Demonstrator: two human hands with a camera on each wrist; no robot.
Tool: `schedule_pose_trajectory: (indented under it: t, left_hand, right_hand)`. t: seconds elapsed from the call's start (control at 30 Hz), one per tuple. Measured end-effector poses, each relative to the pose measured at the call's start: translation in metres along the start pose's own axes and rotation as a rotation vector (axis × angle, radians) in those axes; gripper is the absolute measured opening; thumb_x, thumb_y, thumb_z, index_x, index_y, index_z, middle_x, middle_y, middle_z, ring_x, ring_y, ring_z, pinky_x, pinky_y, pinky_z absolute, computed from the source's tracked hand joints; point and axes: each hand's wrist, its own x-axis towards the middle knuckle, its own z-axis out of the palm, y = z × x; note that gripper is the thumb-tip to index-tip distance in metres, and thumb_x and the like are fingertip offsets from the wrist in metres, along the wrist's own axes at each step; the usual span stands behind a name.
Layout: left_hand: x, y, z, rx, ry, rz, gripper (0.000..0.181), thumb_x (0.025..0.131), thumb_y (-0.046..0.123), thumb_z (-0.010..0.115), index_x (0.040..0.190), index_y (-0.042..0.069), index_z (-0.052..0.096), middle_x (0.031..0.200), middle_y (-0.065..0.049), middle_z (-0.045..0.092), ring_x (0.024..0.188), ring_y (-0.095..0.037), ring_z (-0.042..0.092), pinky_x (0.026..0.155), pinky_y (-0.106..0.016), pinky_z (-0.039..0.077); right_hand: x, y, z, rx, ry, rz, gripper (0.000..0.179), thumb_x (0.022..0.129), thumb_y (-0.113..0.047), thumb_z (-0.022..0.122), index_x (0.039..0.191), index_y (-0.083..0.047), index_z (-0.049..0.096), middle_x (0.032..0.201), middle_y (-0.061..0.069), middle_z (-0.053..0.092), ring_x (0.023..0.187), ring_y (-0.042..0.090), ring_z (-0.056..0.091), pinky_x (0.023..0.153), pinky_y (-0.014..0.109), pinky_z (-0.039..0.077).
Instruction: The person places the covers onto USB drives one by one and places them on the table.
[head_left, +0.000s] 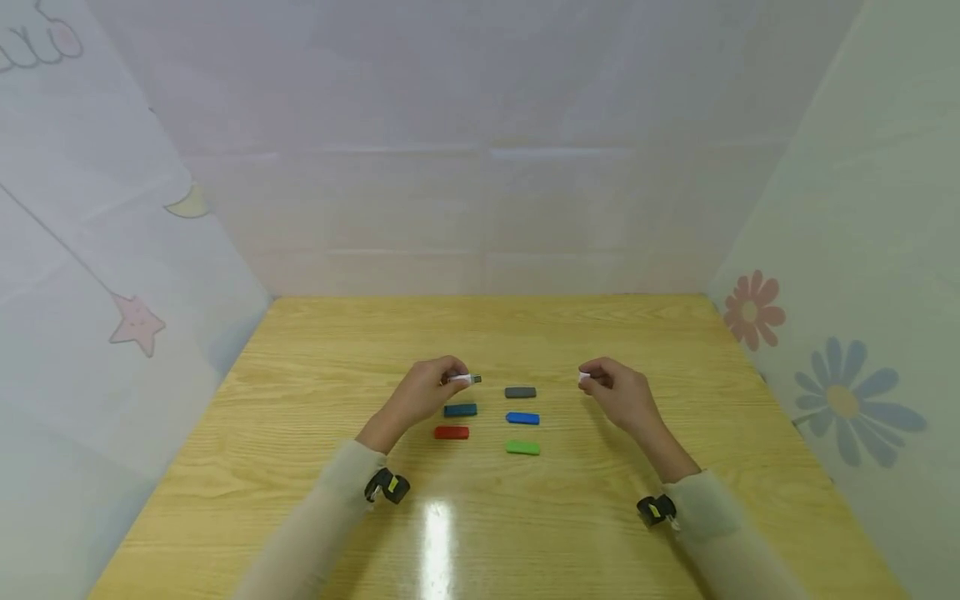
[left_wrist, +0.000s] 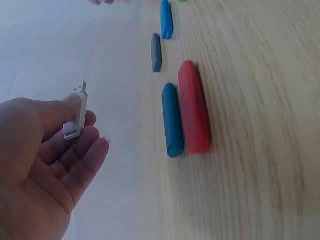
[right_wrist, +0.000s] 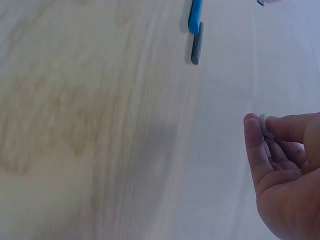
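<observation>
My left hand (head_left: 427,387) pinches a white USB flash drive (left_wrist: 79,114) between thumb and fingers, its metal plug bare and pointing away from the palm. Off to the right, my right hand (head_left: 622,396) holds a small white cap (right_wrist: 265,125) between thumb and fingertips, which partly hide it. Both hands are above the table, well apart. Below and beside the left hand lie a teal stick (head_left: 461,410) and a red stick (head_left: 452,432), shaped like closed flash drives. Between the hands lie similar grey (head_left: 520,392), blue (head_left: 522,418) and green (head_left: 522,447) sticks.
The wooden table (head_left: 300,467) runs back to a pale sheet wall (head_left: 480,208). Sheets with printed figures and flowers stand at its left and right sides. Each wrist wears a black strap device, the left one (head_left: 387,485) and the right one (head_left: 657,509).
</observation>
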Motion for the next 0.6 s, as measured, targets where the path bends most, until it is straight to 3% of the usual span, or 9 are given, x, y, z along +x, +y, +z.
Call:
schedule_pose_trajectory:
  t: [0.6]
  left_hand:
    - [0.010,0.013,0.019,-0.078,-0.097,0.097,0.020,0.104,0.028,0.060,0.117,0.014,0.067,0.105,0.004,0.070,0.093,-0.010,0.064,0.081,-0.030,0.055]
  right_hand:
    - [0.002,-0.029,0.034,0.028,-0.046,-0.080,0.019,0.099,-0.016,0.067,0.118,-0.011,0.070,0.098,0.000,0.073,0.086,0.015,0.068,0.073,0.032,0.056]
